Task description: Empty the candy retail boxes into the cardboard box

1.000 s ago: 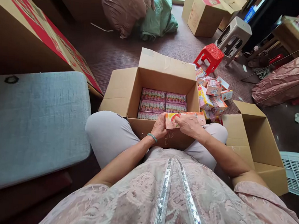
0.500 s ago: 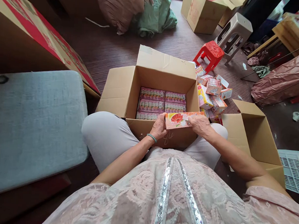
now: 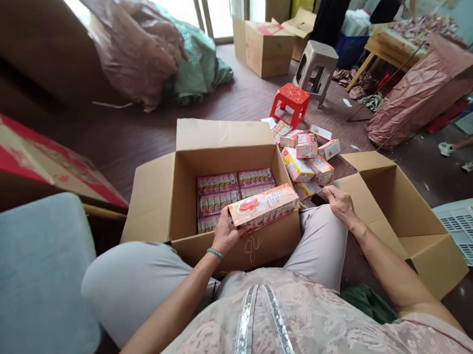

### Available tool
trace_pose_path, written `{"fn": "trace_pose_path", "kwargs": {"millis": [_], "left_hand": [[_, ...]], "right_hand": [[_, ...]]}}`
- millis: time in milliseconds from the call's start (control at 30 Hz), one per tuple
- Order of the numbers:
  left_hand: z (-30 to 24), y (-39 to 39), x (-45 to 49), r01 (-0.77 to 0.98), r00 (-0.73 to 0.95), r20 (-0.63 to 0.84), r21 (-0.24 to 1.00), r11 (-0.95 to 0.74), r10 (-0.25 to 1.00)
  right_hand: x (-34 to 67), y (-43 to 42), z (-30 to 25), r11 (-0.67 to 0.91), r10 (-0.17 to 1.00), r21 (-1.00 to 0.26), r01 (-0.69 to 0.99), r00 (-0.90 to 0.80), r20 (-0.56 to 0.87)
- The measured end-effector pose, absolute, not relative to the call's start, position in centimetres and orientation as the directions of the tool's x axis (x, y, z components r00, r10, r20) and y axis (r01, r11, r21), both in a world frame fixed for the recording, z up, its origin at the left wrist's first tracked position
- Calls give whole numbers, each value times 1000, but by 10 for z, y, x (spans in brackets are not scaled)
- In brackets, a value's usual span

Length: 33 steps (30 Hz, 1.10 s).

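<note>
My left hand (image 3: 225,234) grips one end of a long orange-pink printed packet box (image 3: 263,204), tilted above the near edge of an open cardboard carton (image 3: 274,244). Inside the carton lie rows of pink-purple packs (image 3: 218,203). Off to the right, over my knee, my right hand (image 3: 342,207) is closed, with fingertips pinched together. Whatever it may hold is too small to make out. Just beyond that hand is a heap of orange and yellow printed boxes (image 3: 297,164) on the floor.
A second open carton (image 3: 403,208) stands at the right, near a white plastic crate (image 3: 463,233). Beyond the heap are a red stool (image 3: 293,95) and a grey stool (image 3: 318,59). Large sacks (image 3: 138,48) lie at the back left; a grey-blue cushioned surface (image 3: 30,276) is at my left.
My right hand has left the packet box and moved right, toward the heap. My left hand keeps the box, now turned to show another face. The view has tilted up and shifted right.
</note>
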<state>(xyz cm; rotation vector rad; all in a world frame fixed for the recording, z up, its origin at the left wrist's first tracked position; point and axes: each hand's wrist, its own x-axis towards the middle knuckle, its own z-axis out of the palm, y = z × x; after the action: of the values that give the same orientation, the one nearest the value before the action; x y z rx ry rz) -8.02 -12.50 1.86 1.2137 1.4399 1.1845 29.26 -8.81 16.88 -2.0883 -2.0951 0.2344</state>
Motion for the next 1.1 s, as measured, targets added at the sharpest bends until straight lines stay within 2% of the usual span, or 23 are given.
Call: {"fn": "trace_pose_path", "kwargs": {"millis": [100, 167, 233, 300, 400, 467, 533, 600, 633, 667, 700, 800, 900, 1100], "left_hand": [[40, -96, -70, -4, -190, -182, 983, 184, 965], [64, -74, -48, -89, -93, -292, 955, 284, 952], [92, -51, -11, -147, 68, -371, 914, 377, 926], [116, -24, 35, -214, 140, -378, 891, 400, 915], [131, 23, 97, -344, 103, -371, 857, 383, 923], [123, 51, 117, -338, 60, -362, 870, 360, 930], [105, 70, 109, -233, 7, -344, 912, 337, 939], [80, 79, 74, 11, -85, -337, 941, 339, 938], [66, 81, 48, 175, -138, -342, 915, 363, 930], [52, 82, 19, 353, -205, -361, 840, 413, 910], [38, 82, -13, 522, -263, -408, 702, 485, 874], [-3, 79, -103, 619, -367, -542, 465, 633, 756], [-43, 74, -156, 641, -411, -612, 333, 691, 676], [-118, 81, -162, 660, -345, -666, 329, 675, 662]], "right_hand": [[304, -103, 157, -110, 965, -414, 903, 196, 171], [306, -114, 146, -99, 955, -460, 882, 214, 204], [305, -124, 134, -82, 948, -486, 870, 219, 233], [306, -129, 124, -78, 936, -503, 861, 238, 262], [311, -125, 113, -81, 911, -486, 870, 262, 318], [315, -117, 109, -86, 894, -458, 885, 271, 356], [319, -110, 107, -102, 882, -437, 894, 284, 375], [320, -106, 107, -135, 880, -423, 896, 304, 364], [321, -105, 107, -158, 880, -415, 896, 318, 352], [321, -104, 107, -183, 881, -405, 896, 332, 337], [321, -104, 107, -206, 883, -393, 896, 344, 320], [320, -103, 112, -255, 893, -347, 903, 357, 274], [315, -100, 122, -285, 903, -292, 913, 358, 236], [295, -84, 137, -348, 891, -184, 919, 386, 240]]}}
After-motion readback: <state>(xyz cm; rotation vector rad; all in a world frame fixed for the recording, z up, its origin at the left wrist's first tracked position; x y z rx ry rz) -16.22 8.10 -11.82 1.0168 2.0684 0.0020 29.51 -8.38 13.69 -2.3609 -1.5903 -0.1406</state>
